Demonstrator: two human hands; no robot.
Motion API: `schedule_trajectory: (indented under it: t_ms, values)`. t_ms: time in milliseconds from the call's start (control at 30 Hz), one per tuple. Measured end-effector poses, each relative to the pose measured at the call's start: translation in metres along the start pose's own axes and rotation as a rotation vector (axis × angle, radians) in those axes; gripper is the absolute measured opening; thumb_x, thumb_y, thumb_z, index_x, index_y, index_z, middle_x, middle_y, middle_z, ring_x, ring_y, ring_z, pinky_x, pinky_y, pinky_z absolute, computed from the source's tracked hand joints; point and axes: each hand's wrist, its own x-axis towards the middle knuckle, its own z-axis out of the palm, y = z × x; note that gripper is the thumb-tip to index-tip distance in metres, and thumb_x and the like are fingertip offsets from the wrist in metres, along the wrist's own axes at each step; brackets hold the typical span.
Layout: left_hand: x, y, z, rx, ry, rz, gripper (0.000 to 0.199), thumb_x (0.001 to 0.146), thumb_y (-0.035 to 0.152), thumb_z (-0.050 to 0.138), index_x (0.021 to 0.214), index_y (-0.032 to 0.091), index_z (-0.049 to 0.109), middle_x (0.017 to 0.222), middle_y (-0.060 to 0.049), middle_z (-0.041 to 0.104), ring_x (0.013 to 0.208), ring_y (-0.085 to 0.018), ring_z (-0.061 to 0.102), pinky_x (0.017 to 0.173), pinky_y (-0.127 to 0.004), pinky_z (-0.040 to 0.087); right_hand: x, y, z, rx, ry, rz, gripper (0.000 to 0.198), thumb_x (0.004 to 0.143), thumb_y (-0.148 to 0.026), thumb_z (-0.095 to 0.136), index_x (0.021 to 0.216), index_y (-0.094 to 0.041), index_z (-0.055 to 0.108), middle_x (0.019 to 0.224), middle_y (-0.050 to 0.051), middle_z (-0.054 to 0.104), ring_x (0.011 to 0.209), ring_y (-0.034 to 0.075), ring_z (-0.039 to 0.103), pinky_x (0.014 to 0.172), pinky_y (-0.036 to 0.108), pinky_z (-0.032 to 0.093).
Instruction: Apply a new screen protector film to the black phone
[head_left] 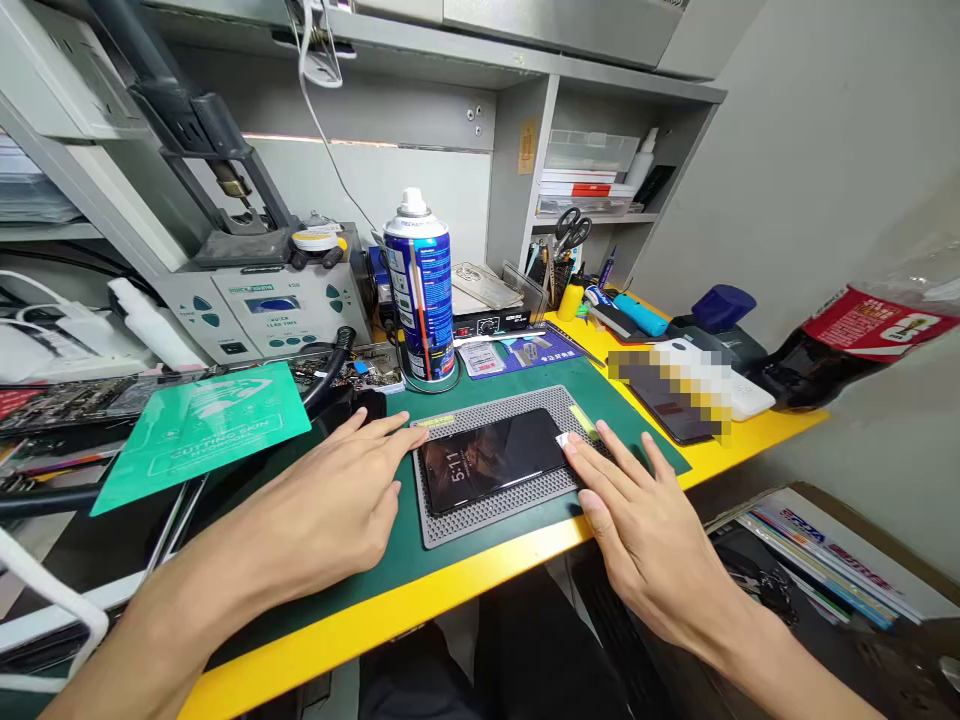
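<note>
Phone (491,462) is laid face up on grey mat (448,531), clock shown. Left hand (330,500) is placed at its left end, thumb and fingers apart; contact cannot be told. White scrap (564,439) is partly covered by right hand (637,520) at phone's right end, thumb held apart from fingers.

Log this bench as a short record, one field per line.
Device: black phone, face up, screen showing 5:11
Under it: grey mat, on a green mat
Left hand: by the phone's left end, contact unclear
Right hand: on a small white piece at its right end
Behind: blue spray can, upright
</note>
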Motion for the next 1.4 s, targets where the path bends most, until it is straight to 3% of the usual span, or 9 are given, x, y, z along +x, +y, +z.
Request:
schedule_trajectory:
  t_ms: [133,300,400,500,700,800,1033,1300,1400]
  values:
    - [0.0,0.004,0.0,0.038,0.003,-0.001,0.063,0.094,0.029,0.034,0.155,0.014,0.039,0.159,-0.009,0.043,0.152,-0.029,0.03,0.125,-0.058,0.025,0.001,-0.017,0.003,0.016,0.046,0.001,0.052,0.105,-0.024,0.04,0.155,-0.011,0.039,0.161,0.005,0.041,0.154,0.031,0.026,0.123,0.062,0.021]
    - [0.001,-0.001,0.01,0.094,0.108,0.049,0.061,0.095,0.03,0.033,0.153,0.016,0.043,0.158,-0.008,0.044,0.15,-0.03,0.036,0.123,-0.058,0.03,0.017,-0.082,0.002,0.206,0.048,-0.06,0.05,0.104,-0.026,0.041,0.151,-0.01,0.046,0.161,0.004,0.041,0.154,0.033,0.026,0.127,0.061,0.001]
    - [0.001,-0.003,0.012,0.105,0.099,0.05,0.062,0.093,0.033,0.034,0.151,0.016,0.046,0.157,-0.008,0.046,0.148,-0.032,0.04,0.119,-0.06,0.035,0.03,-0.107,0.002,0.33,0.029,-0.095,0.051,0.105,-0.031,0.039,0.152,-0.013,0.046,0.162,0.004,0.039,0.155,0.034,0.023,0.126,0.065,-0.001]
    - [0.001,0.0,0.01,0.124,0.103,0.035,0.064,0.09,0.035,0.036,0.15,0.015,0.048,0.156,-0.007,0.047,0.147,-0.03,0.041,0.122,-0.057,0.034,0.033,-0.094,0.001,0.355,0.006,-0.057,0.049,0.107,-0.031,0.036,0.153,-0.017,0.044,0.162,0.0,0.04,0.155,0.032,0.023,0.126,0.065,0.003]
    - [0.002,0.006,0.006,0.128,0.091,-0.006,0.068,0.087,0.037,0.041,0.151,0.015,0.046,0.157,-0.01,0.044,0.148,-0.036,0.037,0.119,-0.063,0.035,0.02,-0.022,0.002,0.177,-0.011,0.128,0.048,0.107,-0.025,0.034,0.153,-0.018,0.044,0.16,0.0,0.043,0.154,0.031,0.027,0.123,0.067,0.017]
    - [0.003,0.009,0.004,0.13,0.099,0.004,0.068,0.086,0.036,0.042,0.15,0.012,0.047,0.156,-0.013,0.046,0.148,-0.038,0.037,0.119,-0.063,0.034,0.021,-0.033,0.005,0.158,0.028,0.138,0.048,0.106,-0.024,0.036,0.152,-0.013,0.045,0.159,0.004,0.044,0.154,0.032,0.027,0.123,0.067,0.018]
    - [0.001,0.01,0.004,0.17,0.157,0.064,0.066,0.085,0.033,0.041,0.145,0.009,0.053,0.151,-0.013,0.052,0.142,-0.033,0.049,0.119,-0.058,0.039,0.029,-0.117,0.01,0.355,0.104,-0.073,0.049,0.104,-0.033,0.042,0.149,-0.014,0.049,0.161,0.002,0.041,0.154,0.033,0.025,0.126,0.061,-0.006]
    - [0.001,0.007,0.009,0.169,0.128,0.019,0.067,0.087,0.037,0.042,0.151,0.015,0.047,0.156,-0.009,0.046,0.147,-0.035,0.04,0.12,-0.061,0.036,0.005,-0.026,0.012,0.168,0.13,0.118,0.048,0.104,-0.02,0.041,0.152,-0.016,0.044,0.157,0.003,0.047,0.153,0.03,0.03,0.124,0.064,0.018]
    - [0.002,0.009,0.008,0.173,0.123,0.002,0.067,0.086,0.034,0.041,0.151,0.015,0.047,0.156,-0.009,0.046,0.147,-0.034,0.04,0.12,-0.06,0.036,0.004,-0.032,0.016,0.143,0.164,0.125,0.049,0.104,-0.019,0.042,0.152,-0.012,0.044,0.158,0.006,0.047,0.153,0.03,0.029,0.124,0.063,0.019]
